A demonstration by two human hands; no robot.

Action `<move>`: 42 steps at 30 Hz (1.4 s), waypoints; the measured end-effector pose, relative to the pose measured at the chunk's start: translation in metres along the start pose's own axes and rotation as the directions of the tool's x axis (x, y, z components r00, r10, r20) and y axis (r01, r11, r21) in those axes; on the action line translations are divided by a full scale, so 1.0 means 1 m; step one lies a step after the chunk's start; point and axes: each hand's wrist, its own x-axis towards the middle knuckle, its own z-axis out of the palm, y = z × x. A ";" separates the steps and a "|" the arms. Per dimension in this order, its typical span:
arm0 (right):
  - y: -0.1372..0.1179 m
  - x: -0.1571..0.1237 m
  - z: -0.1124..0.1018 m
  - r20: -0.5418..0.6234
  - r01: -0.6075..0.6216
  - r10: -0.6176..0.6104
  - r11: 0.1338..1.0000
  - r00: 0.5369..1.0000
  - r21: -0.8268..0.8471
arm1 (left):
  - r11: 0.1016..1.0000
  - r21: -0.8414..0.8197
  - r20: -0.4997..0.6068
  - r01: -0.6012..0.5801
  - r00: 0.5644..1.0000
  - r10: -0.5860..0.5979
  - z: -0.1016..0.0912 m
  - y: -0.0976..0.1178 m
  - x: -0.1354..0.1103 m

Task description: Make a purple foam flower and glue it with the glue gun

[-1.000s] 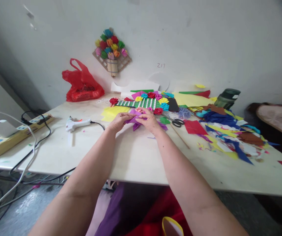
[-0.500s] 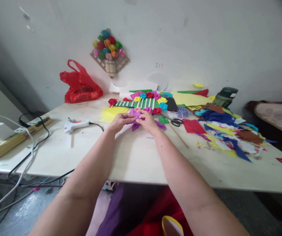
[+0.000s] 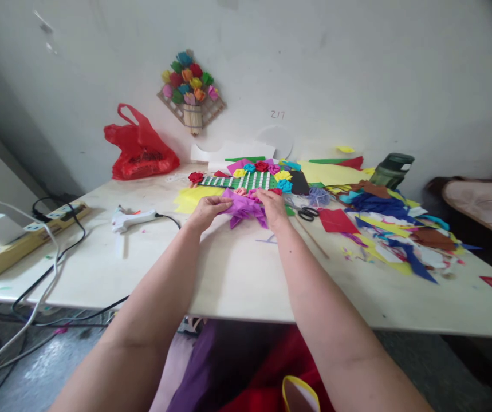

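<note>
Left hand: my left hand (image 3: 205,210) sits just left of the frame's centre, with thumb and fingers pinched on the left edge of the purple paper (image 3: 246,209).
Right hand: my right hand (image 3: 275,207) sits just right of centre and is closed in a narrow pinch on the paper's right edge.
Purple paper: it is crumpled and fanned, held between both hands over the far middle of the table (image 3: 237,274). It is just in front of the green striped panel (image 3: 246,181) with its paper roses.
Change: a second ago my hands were pressed together over the paper and hid most of it. They have now drawn apart sideways, and the paper shows as a broad, pleated spread between them.
Meaning: I judge the piece to be opened out rather than bunched, with its folds now in plain view.
Left of frame: the glue gun (image 3: 132,217) lies untouched well left of my left hand, with the power strip (image 3: 22,237) beyond it.
Right of frame: the scissors (image 3: 310,213) lie near my right hand, and the coloured scraps (image 3: 392,229) are heaped farther right.
Upper frame: the red bag (image 3: 139,149) is against the wall, with the flower plaque (image 3: 191,86) hanging above it.
</note>
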 end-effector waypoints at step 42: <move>-0.009 -0.004 -0.004 0.016 -0.113 0.113 0.994 0.993 -0.006 | 0.993 0.104 -0.011 -0.054 0.998 0.056 -0.003 -0.002 0.000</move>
